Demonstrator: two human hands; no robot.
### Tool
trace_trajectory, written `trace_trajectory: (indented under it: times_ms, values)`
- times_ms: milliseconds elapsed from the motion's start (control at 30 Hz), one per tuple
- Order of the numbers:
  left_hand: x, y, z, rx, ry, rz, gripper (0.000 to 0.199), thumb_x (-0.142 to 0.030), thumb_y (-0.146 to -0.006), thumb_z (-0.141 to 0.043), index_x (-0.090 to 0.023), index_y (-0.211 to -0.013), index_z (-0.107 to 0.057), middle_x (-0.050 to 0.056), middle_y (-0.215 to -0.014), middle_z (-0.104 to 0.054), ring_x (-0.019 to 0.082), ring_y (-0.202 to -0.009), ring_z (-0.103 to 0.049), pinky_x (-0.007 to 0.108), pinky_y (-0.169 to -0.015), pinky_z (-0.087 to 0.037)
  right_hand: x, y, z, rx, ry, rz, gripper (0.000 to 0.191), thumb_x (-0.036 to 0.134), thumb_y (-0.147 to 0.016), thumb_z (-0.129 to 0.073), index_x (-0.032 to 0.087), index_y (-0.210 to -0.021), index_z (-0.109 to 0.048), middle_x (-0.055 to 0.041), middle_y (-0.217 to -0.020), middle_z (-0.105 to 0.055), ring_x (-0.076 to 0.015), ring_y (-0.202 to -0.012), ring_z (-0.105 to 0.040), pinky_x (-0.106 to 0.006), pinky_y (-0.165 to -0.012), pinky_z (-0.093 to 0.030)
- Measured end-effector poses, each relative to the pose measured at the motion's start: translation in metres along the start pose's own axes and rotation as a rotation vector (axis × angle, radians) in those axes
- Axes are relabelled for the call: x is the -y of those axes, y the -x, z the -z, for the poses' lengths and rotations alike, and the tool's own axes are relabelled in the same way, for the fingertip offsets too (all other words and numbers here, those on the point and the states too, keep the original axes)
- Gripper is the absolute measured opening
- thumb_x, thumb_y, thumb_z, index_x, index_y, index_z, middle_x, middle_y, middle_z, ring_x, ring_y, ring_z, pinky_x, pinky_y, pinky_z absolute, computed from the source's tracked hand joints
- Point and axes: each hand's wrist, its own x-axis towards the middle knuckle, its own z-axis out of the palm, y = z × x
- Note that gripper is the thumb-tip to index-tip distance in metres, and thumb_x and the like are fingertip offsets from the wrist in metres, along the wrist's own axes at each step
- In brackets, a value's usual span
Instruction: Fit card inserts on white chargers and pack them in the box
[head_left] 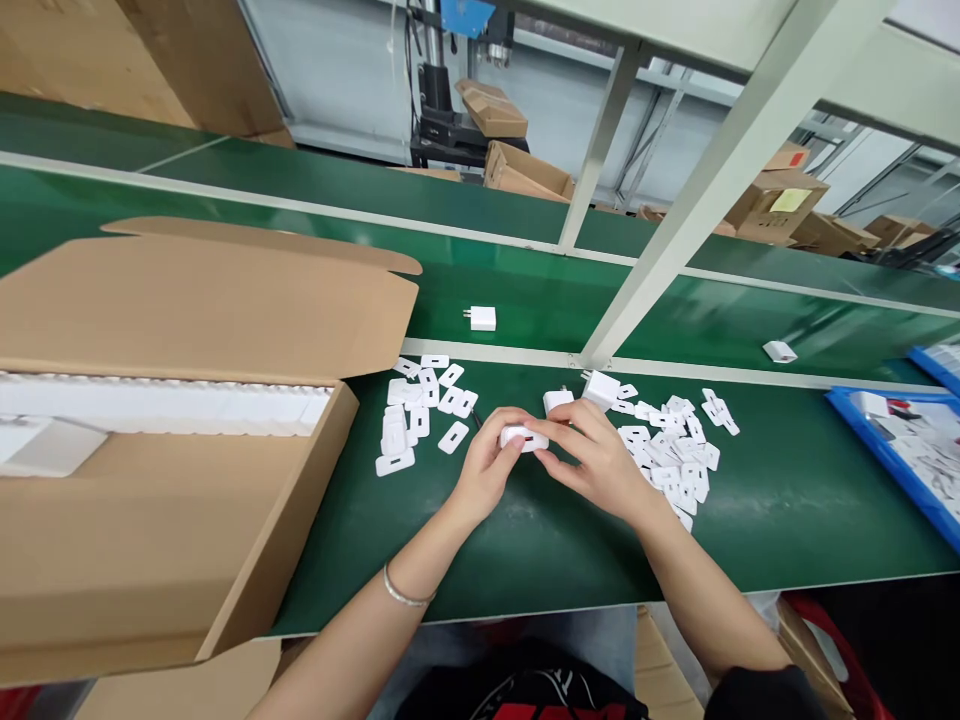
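Between my hands is a white power adapter (525, 438), its slotted end facing me. My left hand (486, 468) is closed around its left side, thumb at the front. The fingers of my right hand (596, 455) pinch its right side. Just beyond my right hand are two white plug adapters, one (557, 400) partly hidden by the fingers and another (601, 390) with its prongs showing. Loose white slotted plates (452, 437) are scattered left of my left hand. A larger heap of similar plates (671, 460) spreads beside my right forearm.
An open cardboard box (285, 530) with white pieces along its far wall stands at the left. One adapter (482, 319) lies on the green conveyor (540, 290), another (780, 352) farther right. A pale metal post (697, 190) rises behind my right hand; a blue tray (892, 475) sits right.
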Motion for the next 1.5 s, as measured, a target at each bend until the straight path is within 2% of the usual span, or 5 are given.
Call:
trace_trajectory:
  times_ms: [233,333,467,667,1500]
  values:
    - [-0.011,0.004,-0.001,0.011,-0.058,-0.053,0.038,-0.055,-0.103,-0.054,-0.022,-0.114,-0.069,0.012,-0.116,-0.063,0.026,-0.104,-0.062,0.038,-0.085,-0.055,-0.005,0.013,-0.029,-0.103,-0.583,-0.4,0.048,0.059,-0.107,-0.043,0.024,-0.135,-0.061,-0.007,-0.101,-0.063,-0.0203,-0.09,-0.06,-0.037,-0.082,-0.054]
    - [-0.013,0.008,-0.002,0.061,-0.035,-0.096,0.033,-0.05,-0.104,-0.055,-0.023,-0.118,-0.068,0.011,-0.121,-0.059,0.022,-0.094,-0.064,0.035,-0.078,-0.057,0.0,0.019,-0.046,0.015,-0.884,-0.566,0.059,0.067,-0.107,-0.03,0.022,-0.131,-0.058,-0.0045,-0.092,-0.063,-0.0161,-0.074,-0.055,-0.033,-0.071,-0.05]
    - [-0.011,0.014,-0.002,0.145,-0.058,-0.071,0.031,-0.046,-0.107,-0.052,-0.027,-0.128,-0.064,0.011,-0.137,-0.047,0.017,-0.089,-0.063,0.034,-0.074,-0.061,0.005,0.022,-0.059,-0.006,-1.04,-0.63,0.055,0.069,-0.103,-0.046,0.022,-0.129,-0.056,-0.0034,-0.094,-0.064,-0.0146,-0.074,-0.055,-0.031,-0.071,-0.049]
    - [-0.004,0.016,0.003,0.131,-0.38,-0.014,0.049,-0.056,-0.111,-0.031,-0.03,-0.144,-0.057,0.012,-0.134,-0.045,0.028,-0.128,-0.052,0.043,-0.099,-0.055,0.0,0.021,-0.064,-0.125,-1.08,-0.679,0.058,0.073,-0.094,-0.058,0.025,-0.127,-0.053,-0.0027,-0.092,-0.063,-0.017,-0.078,-0.057,-0.03,-0.067,-0.051]
    - [-0.003,0.017,0.004,0.104,-0.508,-0.064,0.043,-0.047,-0.112,-0.033,-0.022,-0.129,-0.064,0.011,-0.115,-0.068,0.024,-0.102,-0.064,0.038,-0.091,-0.052,0.0,0.028,-0.067,-0.054,-0.942,-0.693,0.049,0.07,-0.1,-0.05,0.024,-0.115,-0.054,0.0015,-0.078,-0.061,-0.0151,-0.067,-0.057,-0.03,-0.066,-0.048]
